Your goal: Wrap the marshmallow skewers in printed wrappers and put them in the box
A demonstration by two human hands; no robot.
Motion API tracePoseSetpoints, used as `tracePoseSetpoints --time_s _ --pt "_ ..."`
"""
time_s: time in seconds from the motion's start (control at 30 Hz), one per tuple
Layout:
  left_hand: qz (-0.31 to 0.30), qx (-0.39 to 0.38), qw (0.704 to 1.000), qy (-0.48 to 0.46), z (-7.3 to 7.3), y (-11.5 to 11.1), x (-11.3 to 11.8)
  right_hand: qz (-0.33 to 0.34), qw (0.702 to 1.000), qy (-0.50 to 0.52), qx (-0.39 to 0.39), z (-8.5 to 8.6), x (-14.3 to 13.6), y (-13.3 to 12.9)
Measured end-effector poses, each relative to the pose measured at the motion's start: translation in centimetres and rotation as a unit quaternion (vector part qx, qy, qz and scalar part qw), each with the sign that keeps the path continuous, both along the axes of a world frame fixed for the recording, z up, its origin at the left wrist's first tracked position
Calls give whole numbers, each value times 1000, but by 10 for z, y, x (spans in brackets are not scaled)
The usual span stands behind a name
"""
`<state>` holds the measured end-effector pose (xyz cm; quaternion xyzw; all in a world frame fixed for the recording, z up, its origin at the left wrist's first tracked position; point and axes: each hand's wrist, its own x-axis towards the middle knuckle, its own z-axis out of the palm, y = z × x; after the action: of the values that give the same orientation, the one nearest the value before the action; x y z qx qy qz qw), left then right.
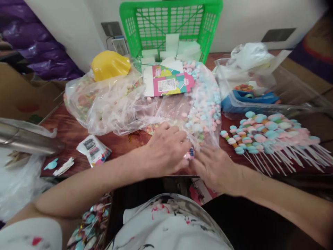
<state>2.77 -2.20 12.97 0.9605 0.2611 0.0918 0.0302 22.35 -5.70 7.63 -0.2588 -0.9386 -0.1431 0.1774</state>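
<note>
At the table's front edge, my left hand (pixel 169 149) and my right hand (pixel 213 166) meet around a small colourful packet (pixel 189 153), most of which they cover. The fingers of my left hand are bent over it from the left; what they grip is hidden. My right hand touches its right side with thumb and fingers close together. Just beyond them lies a clear plastic bag (pixel 174 107) with pink and blue candies (pixel 203 100). Flat printed cartons (pixel 168 85) rest on top of the bag. Candy skewers on white sticks (pixel 270 133) are piled to the right.
A green basket (pixel 170 5) with white cards stands at the back. Left are a candy bag (pixel 104 104) under a yellow bowl (pixel 110 65), a card stack (pixel 93 150) and a metal cylinder (pixel 28 140). A clear bin (pixel 234 100) is back right.
</note>
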Motion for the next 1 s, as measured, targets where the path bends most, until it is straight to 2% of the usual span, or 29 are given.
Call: tracePoseSetpoints --time_s 0.03,0.07,0.1,0.13,0.2,0.23,0.27,0.33,0.37,0.4,0.43,0.47,0.53,0.6,0.67,0.73,0.8,0.83,0.87,0.9,0.93,1.0 --pt "-17 106 993 -45 0 -8 2 -38 999 18 6 0 5 11" --pt "-49 173 980 -80 -5 -16 5 -72 996 52 6 1 10 20" --pt "-78 193 972 -110 -14 -23 7 -107 989 105 0 3 13 26" --pt "-94 183 968 -143 -25 -26 11 -137 976 168 -21 6 15 28" --pt "-91 57 979 -176 -47 -24 17 -171 928 311 -116 9 10 20" --pt "-64 -33 975 -211 -56 -20 19 -172 891 375 -191 9 5 11" --pt "-33 -125 957 -258 -61 -14 21 -161 844 427 -280 6 -2 1" --pt "16 -274 890 -364 -62 -5 21 -122 735 485 -458 -3 -15 -18" --pt "14 -318 858 -404 -58 -2 19 -103 680 496 -530 -9 -20 -24" --pt "-2 -336 839 -428 -54 -2 17 -89 631 502 -584 -15 -23 -28" --pt "-19 -332 833 -441 -49 -4 14 -83 595 508 -618 -19 -24 -29" --pt "-27 -315 836 -448 -46 -7 11 -86 574 518 -629 -22 -24 -28" --pt "2 -283 839 -464 -44 -16 4 -100 571 539 -612 -21 -23 -21" --pt "46 -310 829 -463 -47 -25 -7 -97 590 547 -586 -13 -26 -15" --pt "47 -342 834 -431 -52 -34 -22 -62 597 536 -593 -7 -38 -11" --pt "48 -296 873 -384 -55 -45 -43 -6 579 521 -627 -7 -59 -11" --pt "74 -182 924 -328 -55 -61 -69 51 548 504 -665 -15 -86 -15" --pt "90 -127 942 -297 -55 -71 -82 74 542 487 -681 -21 -100 -18" --pt "109 -89 954 -266 -55 -83 -97 93 553 455 -692 -26 -113 -21" --pt "140 -70 957 -242 -57 -95 -111 108 586 412 -689 -30 -124 -24" --pt "184 -69 955 -223 -60 -108 -126 119 641 358 -668 -34 -133 -27" --pt "312 -109 930 -163 -71 -134 -158 131 772 237 -575 -36 -140 -30"
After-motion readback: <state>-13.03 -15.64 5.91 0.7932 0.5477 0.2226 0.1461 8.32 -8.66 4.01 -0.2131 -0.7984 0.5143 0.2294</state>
